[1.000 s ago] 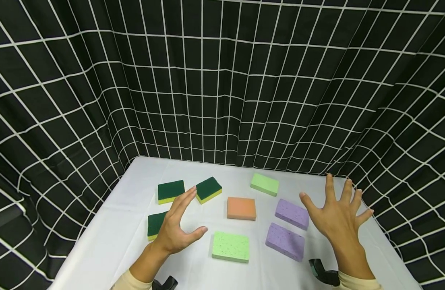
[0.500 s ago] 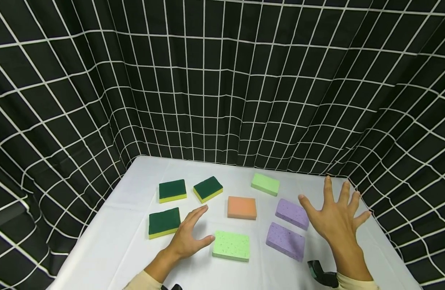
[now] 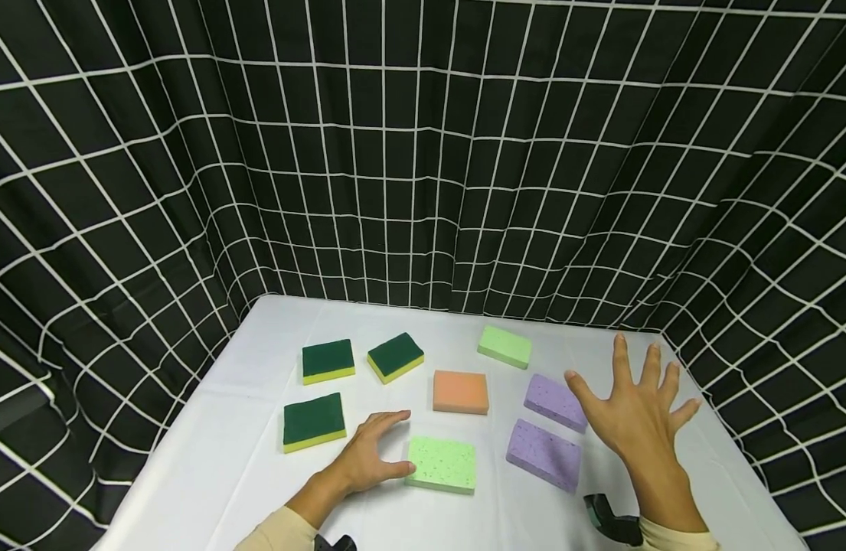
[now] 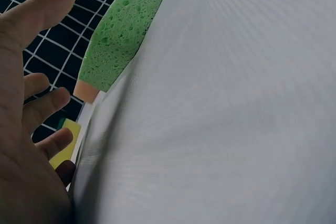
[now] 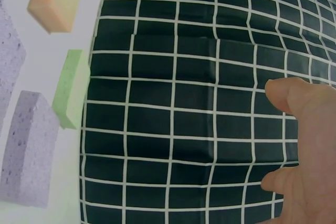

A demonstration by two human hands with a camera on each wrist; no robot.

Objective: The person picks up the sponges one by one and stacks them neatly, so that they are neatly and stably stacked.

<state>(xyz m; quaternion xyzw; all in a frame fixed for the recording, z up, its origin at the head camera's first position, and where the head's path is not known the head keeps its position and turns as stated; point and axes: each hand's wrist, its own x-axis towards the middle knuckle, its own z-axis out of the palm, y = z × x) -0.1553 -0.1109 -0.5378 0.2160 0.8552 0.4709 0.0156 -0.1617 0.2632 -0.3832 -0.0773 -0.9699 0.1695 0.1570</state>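
My left hand [image 3: 365,458] is beside the near green sponge [image 3: 443,464], its thumb at the sponge's left edge in the head view. In the left wrist view that green sponge [image 4: 123,32] lies past the thumb, and a gap shows between them. The fingers are relaxed and hold nothing. My right hand [image 3: 641,413] is spread above the table's right side, holding nothing. Nearest to it are two purple sponges, the farther one [image 3: 556,402] and the nearer one [image 3: 543,454]. An orange sponge [image 3: 460,392] lies beyond the near green one.
Several green-and-yellow scouring sponges [image 3: 315,422] lie at the left of the white-covered table [image 3: 216,428]. Another green sponge [image 3: 504,347] lies toward the back. A black cloth with a white grid [image 3: 423,168] hangs around the back and sides.
My left hand has moved right and nearer, from over the scouring sponges down to the near green sponge. My right hand has barely shifted, and the sponges lie as before.
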